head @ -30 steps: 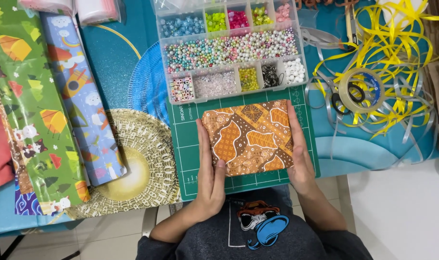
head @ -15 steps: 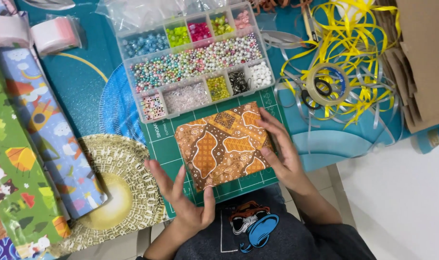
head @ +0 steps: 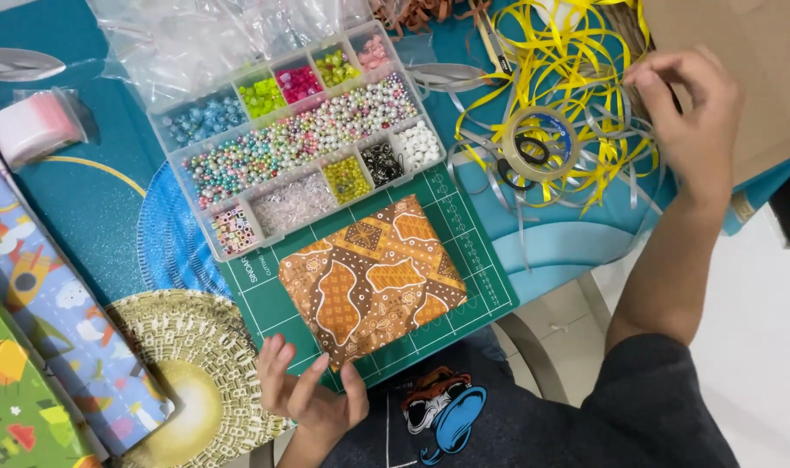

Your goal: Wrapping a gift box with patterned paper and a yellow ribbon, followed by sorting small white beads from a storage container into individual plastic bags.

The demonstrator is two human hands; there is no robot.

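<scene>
A brown patterned parcel (head: 373, 279) lies flat on the green cutting mat (head: 477, 260) at the bench's near edge. The left hand (head: 313, 392) rests open at its lower corner, fingers spread, seemingly steadying it. The right hand (head: 689, 108) reaches far over, fingers curled, nothing visibly held, above yellow ribbon (head: 577, 65) beside a tape roll (head: 542, 143).

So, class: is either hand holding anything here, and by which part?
Nothing is clearly held. The left hand is open, fingertips at the near edge of the brown patterned parcel; the right hand reaches among yellow ribbons, grip unclear.
</scene>
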